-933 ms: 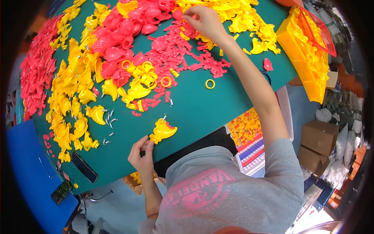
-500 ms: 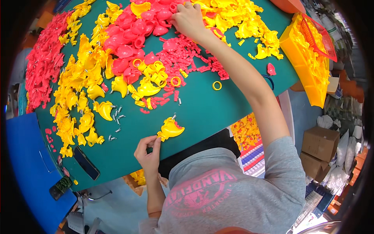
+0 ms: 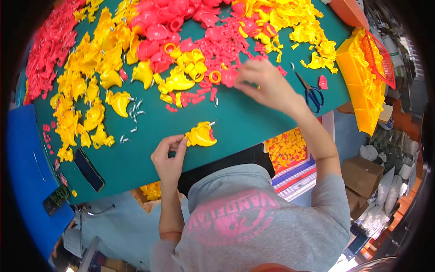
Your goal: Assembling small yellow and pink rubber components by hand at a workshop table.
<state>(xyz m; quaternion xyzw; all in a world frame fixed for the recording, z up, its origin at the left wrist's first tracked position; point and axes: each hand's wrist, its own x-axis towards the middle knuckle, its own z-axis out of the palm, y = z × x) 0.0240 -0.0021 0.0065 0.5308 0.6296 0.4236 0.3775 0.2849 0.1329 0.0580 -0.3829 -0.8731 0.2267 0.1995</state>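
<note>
Between the thumb and fingers of my left hand is one end of a yellow curved plastic part. A metal pin sticks up from it and a bit of pink shows at its far edge. My right hand is over the middle of the green table, fingers closed on a pink rounded shell piece. Just left of that piece lies a yellow ring. Small pink strips and a loose metal pin lie on the table between the two hands.
Piles of yellow parts, pink shells and pink pieces cover the far and left table. Blue-handled scissors lie right, near a yellow bin. Metal pins and a phone lie left.
My right hand has come back from the far pink pile toward me, bringing a pink shell piece. My left hand keeps its hold on the yellow part. The view has shifted slightly.
</note>
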